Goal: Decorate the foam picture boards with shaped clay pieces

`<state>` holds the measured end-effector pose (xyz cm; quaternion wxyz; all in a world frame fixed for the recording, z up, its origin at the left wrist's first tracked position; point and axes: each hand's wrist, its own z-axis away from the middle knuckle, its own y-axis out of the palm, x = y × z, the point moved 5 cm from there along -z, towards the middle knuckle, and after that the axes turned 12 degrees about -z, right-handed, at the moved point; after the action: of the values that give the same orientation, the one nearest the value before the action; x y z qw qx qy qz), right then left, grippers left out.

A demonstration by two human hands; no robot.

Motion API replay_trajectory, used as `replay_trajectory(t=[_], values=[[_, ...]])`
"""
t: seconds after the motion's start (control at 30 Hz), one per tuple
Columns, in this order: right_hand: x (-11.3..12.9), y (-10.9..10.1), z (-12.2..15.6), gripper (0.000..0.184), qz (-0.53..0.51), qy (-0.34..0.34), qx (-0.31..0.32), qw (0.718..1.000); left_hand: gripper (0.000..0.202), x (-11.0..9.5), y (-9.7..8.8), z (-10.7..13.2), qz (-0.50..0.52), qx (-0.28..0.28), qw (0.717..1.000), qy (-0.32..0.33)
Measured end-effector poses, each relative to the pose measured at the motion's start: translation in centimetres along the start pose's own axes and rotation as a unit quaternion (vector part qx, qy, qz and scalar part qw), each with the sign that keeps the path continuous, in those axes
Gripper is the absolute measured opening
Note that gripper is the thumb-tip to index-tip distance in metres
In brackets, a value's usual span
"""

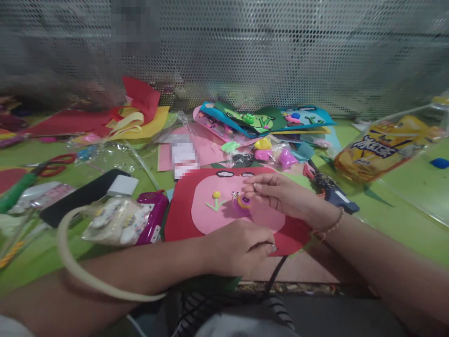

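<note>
My right hand (271, 192) hovers over a pink and red paper craft picture, thumb and fingertips pinched together; anything between them is too small to make out. Just left of those fingertips sits a purple and yellow clay snail (243, 202) with small eyes. My left hand (240, 248) rests on the near edge of the red paper (180, 196), its fingers curled in, so their contents are hidden. On the pink paper oval (205, 220) is a yellow clay flower (216, 196) with a green stem. Black-outlined white clouds (225, 174) lie along its top.
Bagged clay lumps (263, 154) and finished craft pictures (259, 119) lie behind. At left are a black phone (79, 201), a purple box (152, 217) and red-handled scissors (58, 164). A yellow drink container (379, 147) stands right, near a dark blue tool (336, 192).
</note>
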<state>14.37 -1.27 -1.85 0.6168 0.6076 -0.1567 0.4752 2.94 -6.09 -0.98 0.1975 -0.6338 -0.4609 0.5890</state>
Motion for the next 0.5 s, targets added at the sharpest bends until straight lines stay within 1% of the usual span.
replay_trajectory(t=[0.1, 0.2, 0.5], values=[[0.1, -0.25, -0.05, 0.016, 0.01, -0.021, -0.011, 1.0, 0.014, 0.04, 0.07, 0.01, -0.007, 0.003, 1.0, 0.003], [0.12, -0.36, -0.06, 0.017, 0.015, -0.032, -0.011, 0.999, 0.015, 0.09, 0.13, 0.03, -0.008, 0.009, 1.0, 0.005], [-0.07, -0.54, -0.15, 0.013, 0.001, -0.007, -0.011, 1.0, 0.015, 0.18, 0.26, 0.1, -0.01, 0.017, 1.0, -0.007]])
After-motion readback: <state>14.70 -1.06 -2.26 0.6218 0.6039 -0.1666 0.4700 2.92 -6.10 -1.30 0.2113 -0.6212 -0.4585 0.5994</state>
